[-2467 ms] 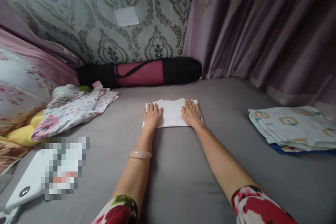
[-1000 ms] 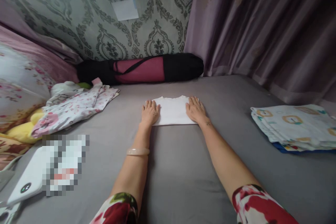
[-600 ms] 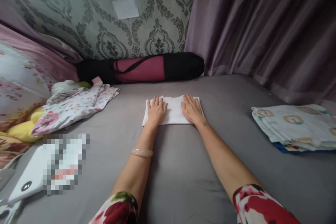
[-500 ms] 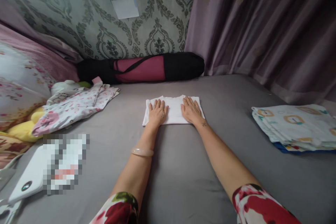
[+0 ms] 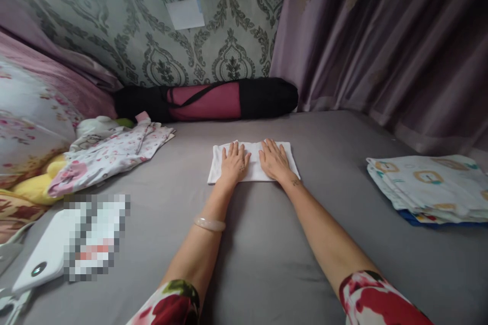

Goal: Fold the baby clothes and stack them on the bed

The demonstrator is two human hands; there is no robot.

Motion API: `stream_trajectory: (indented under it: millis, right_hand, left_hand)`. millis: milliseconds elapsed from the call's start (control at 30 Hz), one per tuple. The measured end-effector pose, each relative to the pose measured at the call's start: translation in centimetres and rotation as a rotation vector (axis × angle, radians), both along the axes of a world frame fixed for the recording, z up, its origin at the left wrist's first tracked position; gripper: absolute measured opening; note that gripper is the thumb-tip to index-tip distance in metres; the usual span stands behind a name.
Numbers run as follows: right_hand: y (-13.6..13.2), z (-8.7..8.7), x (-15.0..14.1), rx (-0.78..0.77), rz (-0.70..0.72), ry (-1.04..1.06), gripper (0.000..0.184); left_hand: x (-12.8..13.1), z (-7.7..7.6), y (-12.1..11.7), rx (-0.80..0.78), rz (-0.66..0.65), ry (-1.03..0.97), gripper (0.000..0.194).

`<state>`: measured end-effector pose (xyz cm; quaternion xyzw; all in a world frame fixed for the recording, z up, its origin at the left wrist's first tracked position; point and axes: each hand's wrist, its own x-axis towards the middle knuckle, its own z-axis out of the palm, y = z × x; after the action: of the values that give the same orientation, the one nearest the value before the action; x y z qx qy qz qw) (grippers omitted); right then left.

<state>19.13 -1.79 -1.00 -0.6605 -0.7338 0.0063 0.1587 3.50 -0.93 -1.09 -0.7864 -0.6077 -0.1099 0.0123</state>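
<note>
Both hands (image 5: 235,162) (image 5: 274,161) lie flat, loosely spread, on faintly creased, roughly rectangular white cloth (image 5: 254,171).

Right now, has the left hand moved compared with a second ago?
Yes. Judged against the long bag, the left hand has shifted right, farther in over the white cloth.

A black-and-maroon bag (image 5: 219,103) lies along the patterned wall (image 5: 232,56), beside a purple curtain (image 5: 335,45), below white paper (image 5: 186,14).

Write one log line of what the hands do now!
left hand: flat on folded white garment | right hand: flat on folded white garment | surface: gray sheet
</note>
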Motion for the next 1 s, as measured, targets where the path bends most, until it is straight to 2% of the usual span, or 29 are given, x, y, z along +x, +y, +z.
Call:
stream_trajectory:
  millis: [233, 400, 533, 700, 833, 1000]
  right_hand:
    - [-0.3, -0.8, -0.8, -0.086, 0.020, -0.007, 0.054]
    - [-0.3, -0.5, -0.7, -0.098, 0.026, -0.024, 0.054]
    - [-0.3, 0.6, -1.6, -0.094, 0.043, -0.027, 0.054]
    - [0.1, 1.7, -4.0, -0.142, 0.110, -0.043, 0.054]
    - [0.3, 0.7, -5.6, -0.114, 0.106, -0.051, 0.056]
    - [0.3, -1.1, -6.2, -0.088, 0.072, -0.036, 0.057]
  left_hand:
    - [0.4, -1.0, -0.3, -0.116, -0.049, -0.003, 0.056]
    - [-0.1, 0.2, 0.2, -0.172, -0.047, -0.123, 0.054]
    - [-1.8, 1.3, 1.2, -0.139, 0.028, -0.276, 0.050]
    - [-3.7, 1.1, 2.1, -0.092, 0.083, -0.364, 0.041]
    - [-4.0, 0.6, 2.1, -0.097, 0.068, -0.372, 0.041]
    - [-4.1, 0.5, 1.8, -0.110, 0.057, -0.334, 0.042]
